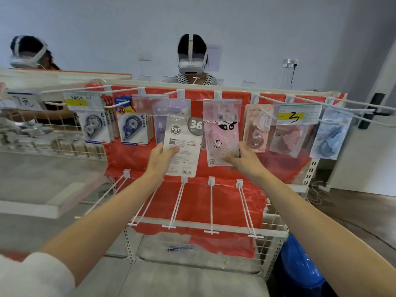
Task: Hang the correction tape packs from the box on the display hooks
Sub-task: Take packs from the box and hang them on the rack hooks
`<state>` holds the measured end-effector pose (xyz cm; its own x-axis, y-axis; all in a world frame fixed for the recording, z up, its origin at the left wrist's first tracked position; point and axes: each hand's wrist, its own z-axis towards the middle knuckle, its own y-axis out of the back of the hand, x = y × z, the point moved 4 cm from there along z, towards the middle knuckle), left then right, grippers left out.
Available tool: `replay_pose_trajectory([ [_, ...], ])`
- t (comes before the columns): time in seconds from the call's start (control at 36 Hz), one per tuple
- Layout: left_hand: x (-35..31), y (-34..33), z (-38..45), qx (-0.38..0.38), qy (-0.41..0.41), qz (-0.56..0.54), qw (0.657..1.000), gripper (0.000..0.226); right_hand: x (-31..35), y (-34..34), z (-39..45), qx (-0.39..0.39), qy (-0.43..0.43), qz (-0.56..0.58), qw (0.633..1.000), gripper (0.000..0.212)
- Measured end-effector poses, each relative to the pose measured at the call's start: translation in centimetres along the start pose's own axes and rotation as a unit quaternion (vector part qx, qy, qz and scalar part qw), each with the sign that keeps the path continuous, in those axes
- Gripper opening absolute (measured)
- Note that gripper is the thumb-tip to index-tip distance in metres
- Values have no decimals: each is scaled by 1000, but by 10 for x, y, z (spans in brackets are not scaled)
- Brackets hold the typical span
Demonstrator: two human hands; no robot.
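My left hand [161, 160] grips the lower left edge of a grey correction tape pack [183, 144] marked "36", thumb on its front, and holds it up in front of a top-row display hook [171, 94]. My right hand [240, 156] holds the lower right part of a pink panda pack [221, 138] that hangs from the neighbouring hook. Blue packs [131, 125] and white packs [94, 127] hang on hooks to the left. Pink packs [257, 129] and a light blue pack [331, 136] hang to the right. The box is out of view.
Bare white hooks [211, 206] stick out from the lower row of the red-backed rack. A wire basket shelf [51, 144] with small goods lies left. A blue bin [300, 262] stands at the lower right. Two people wearing headsets [191, 61] stand behind the rack.
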<state>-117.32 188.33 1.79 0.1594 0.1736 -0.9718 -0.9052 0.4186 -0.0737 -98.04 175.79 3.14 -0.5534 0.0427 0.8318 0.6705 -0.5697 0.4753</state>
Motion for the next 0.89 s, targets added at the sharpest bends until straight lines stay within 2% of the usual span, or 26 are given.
replay_pose_trajectory([
  [0.06, 1, 0, -1, -7, -1, 7, 1000, 19, 0, -1, 4, -16, 2, -41, 999, 35],
  [0.14, 2, 1, -2, -21, 4, 23, 1000, 15, 4, -4, 13, -29, -3, -58, 998, 23],
  [0.28, 2, 2, -1, -37, 5, 52, 998, 12, 18, -5, 30, -43, -30, -60, 997, 57],
  [0.47, 3, 8, 0, -46, 9, 87, 995, 16, 28, -2, 52, -65, -32, -90, 993, 46],
  [0.64, 2, 11, -6, -44, 3, 83, 996, 20, 23, -9, 49, -37, -44, -113, 992, 57],
  [0.81, -1, 6, -7, -44, 12, 69, 997, 22, 14, -13, 29, 6, -56, -126, 990, 49],
  [0.89, 0, -2, -9, -39, 24, 53, 998, 20, 9, -17, 19, 45, -42, -134, 989, 11],
])
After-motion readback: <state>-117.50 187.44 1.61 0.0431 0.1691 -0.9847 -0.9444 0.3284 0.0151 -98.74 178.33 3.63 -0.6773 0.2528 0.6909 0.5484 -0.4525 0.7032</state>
